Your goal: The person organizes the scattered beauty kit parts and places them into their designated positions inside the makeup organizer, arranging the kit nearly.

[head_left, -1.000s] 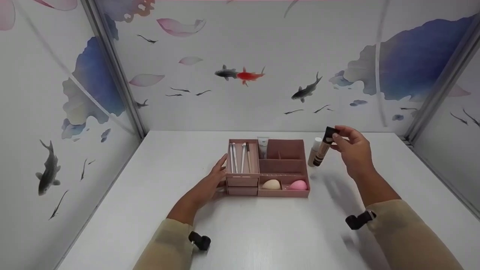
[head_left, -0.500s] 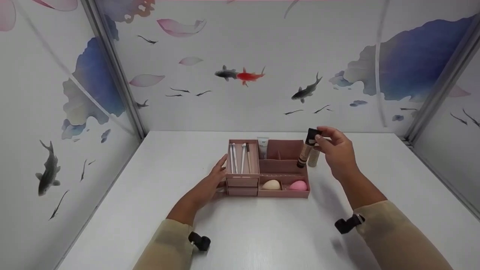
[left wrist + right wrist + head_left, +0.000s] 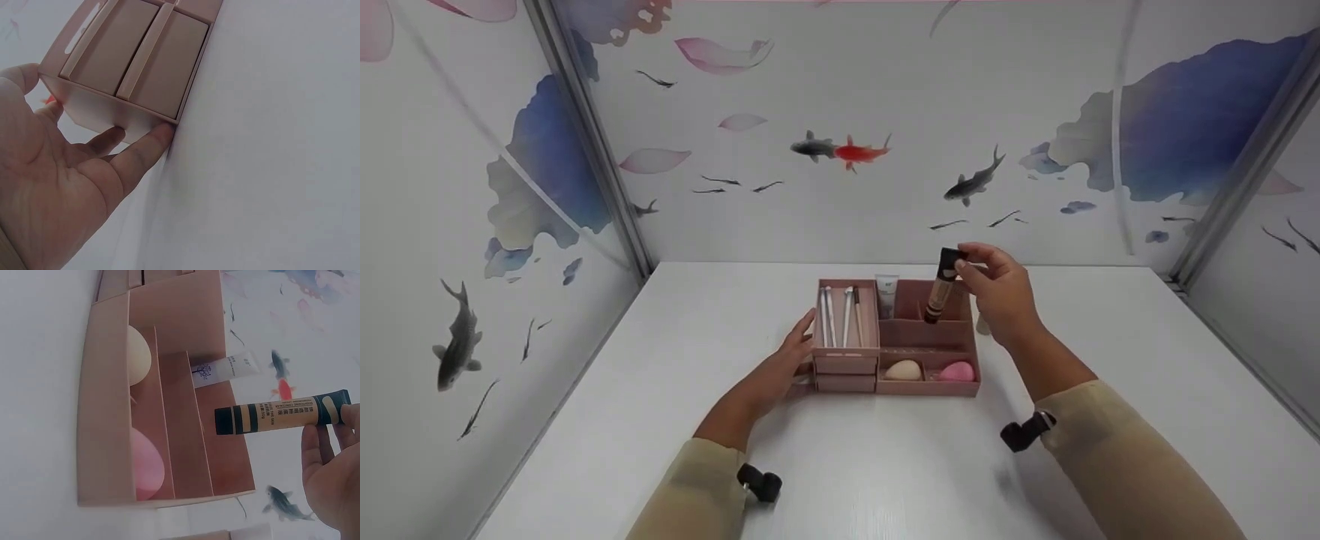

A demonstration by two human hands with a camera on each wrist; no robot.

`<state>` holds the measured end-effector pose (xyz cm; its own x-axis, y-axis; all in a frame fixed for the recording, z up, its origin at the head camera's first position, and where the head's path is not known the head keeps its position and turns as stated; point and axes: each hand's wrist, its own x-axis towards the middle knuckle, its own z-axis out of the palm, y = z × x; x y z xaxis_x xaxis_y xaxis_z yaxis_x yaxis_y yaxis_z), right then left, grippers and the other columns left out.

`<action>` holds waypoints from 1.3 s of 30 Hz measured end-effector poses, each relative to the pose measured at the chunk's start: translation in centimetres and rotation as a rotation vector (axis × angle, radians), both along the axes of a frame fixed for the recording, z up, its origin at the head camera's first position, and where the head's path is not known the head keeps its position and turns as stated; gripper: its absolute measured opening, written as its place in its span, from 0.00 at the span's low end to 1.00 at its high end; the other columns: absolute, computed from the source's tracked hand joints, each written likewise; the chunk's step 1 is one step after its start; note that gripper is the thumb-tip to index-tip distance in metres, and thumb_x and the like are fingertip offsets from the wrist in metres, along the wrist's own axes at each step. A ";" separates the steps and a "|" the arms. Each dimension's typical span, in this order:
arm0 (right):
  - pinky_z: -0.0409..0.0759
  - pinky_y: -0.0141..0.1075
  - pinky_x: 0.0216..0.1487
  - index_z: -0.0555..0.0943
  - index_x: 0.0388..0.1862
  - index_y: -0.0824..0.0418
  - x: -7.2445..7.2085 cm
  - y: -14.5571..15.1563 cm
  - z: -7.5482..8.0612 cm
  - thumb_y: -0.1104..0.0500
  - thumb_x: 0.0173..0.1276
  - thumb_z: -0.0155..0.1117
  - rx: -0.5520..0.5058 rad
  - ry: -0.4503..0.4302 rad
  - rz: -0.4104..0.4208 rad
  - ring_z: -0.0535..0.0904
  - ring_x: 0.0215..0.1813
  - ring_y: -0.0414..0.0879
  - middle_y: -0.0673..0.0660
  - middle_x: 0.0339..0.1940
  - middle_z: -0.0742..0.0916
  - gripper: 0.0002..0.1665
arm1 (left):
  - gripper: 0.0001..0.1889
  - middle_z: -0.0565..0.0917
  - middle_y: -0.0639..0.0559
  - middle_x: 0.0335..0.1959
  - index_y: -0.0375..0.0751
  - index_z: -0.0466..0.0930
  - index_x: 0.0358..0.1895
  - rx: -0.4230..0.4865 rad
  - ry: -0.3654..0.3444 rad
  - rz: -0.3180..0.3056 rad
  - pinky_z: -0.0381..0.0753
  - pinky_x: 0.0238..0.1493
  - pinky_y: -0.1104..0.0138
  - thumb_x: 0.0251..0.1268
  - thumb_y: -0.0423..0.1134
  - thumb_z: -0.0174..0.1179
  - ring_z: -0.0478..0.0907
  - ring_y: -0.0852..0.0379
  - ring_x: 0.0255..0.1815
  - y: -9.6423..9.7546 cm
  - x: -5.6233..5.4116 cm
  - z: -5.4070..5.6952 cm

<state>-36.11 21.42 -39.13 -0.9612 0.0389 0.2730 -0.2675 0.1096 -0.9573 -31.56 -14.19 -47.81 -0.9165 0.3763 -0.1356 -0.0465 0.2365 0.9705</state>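
Note:
My right hand [image 3: 1001, 296] pinches a beige concealer tube [image 3: 940, 289] by its black end, fingers and thumb around it. The tube hangs tilted over the back right compartment of a pink makeup organizer [image 3: 926, 337]. In the right wrist view its black cap end points toward the compartments. Against the organizer's left side rests my left hand [image 3: 772, 375], its extended fingers [image 3: 146, 152] touching the smooth side wall below the drawers. A white tube [image 3: 225, 371] stands in the back compartment. Two makeup sponges, one cream [image 3: 903, 370] and one pink [image 3: 957, 370], sit in the front compartments.
Several slim brushes [image 3: 846, 322] lie in the organizer's upper left tray, above two drawers [image 3: 163, 67]. A pale bottle [image 3: 983, 325] stands to the right of the organizer, mostly hidden behind my right hand. Printed panels [image 3: 870, 210] enclose the white table [image 3: 720, 300].
My right hand has carried the concealer tube leftward, from beside the pale bottle to over the organizer's back right compartment. My left hand has stayed at the organizer's side.

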 end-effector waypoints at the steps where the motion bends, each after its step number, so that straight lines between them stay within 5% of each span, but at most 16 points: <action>1: 0.84 0.37 0.67 0.80 0.70 0.59 -0.2 -0.3 0.1 0.55 0.82 0.64 -0.006 -0.002 0.002 0.85 0.65 0.44 0.53 0.59 0.82 0.22 | 0.30 0.48 0.51 0.91 0.96 0.41 0.81 -0.002 -0.001 0.003 0.61 0.82 0.34 0.84 0.68 0.40 0.54 0.31 0.88 0.0 0.0 0.0; 5: 0.81 0.45 0.73 0.80 0.71 0.59 -0.8 -1.5 0.5 0.55 0.82 0.64 -0.038 0.000 0.021 0.85 0.67 0.47 0.55 0.60 0.82 0.22 | 0.29 0.49 0.53 0.91 0.98 0.41 0.79 -0.002 -0.006 0.007 0.62 0.82 0.35 0.83 0.68 0.41 0.55 0.31 0.88 0.0 0.1 -0.1; 10: 0.82 0.41 0.71 0.80 0.69 0.59 -1.6 -2.5 0.1 0.58 0.83 0.62 -0.033 -0.007 0.046 0.85 0.68 0.48 0.56 0.61 0.83 0.20 | 0.30 0.50 0.54 0.90 0.97 0.40 0.80 -0.010 -0.001 0.007 0.62 0.82 0.35 0.83 0.68 0.39 0.57 0.31 0.87 0.0 0.2 0.0; 25: 0.83 0.35 0.61 0.82 0.69 0.54 -3.0 -3.2 -4.8 0.54 0.82 0.64 0.141 -0.159 0.015 0.83 0.66 0.48 0.56 0.64 0.86 0.20 | 0.30 0.47 0.53 0.91 0.96 0.40 0.80 0.006 -0.006 -0.014 0.60 0.83 0.34 0.83 0.70 0.39 0.54 0.30 0.88 -0.2 0.2 0.0; 39: 0.85 0.45 0.66 0.82 0.69 0.49 -2.9 -3.5 -4.7 0.53 0.82 0.65 0.125 -0.207 0.016 0.83 0.67 0.51 0.55 0.65 0.86 0.20 | 0.30 0.47 0.52 0.91 0.97 0.40 0.80 0.011 -0.003 -0.014 0.60 0.83 0.35 0.83 0.70 0.39 0.54 0.30 0.88 -0.2 0.3 0.1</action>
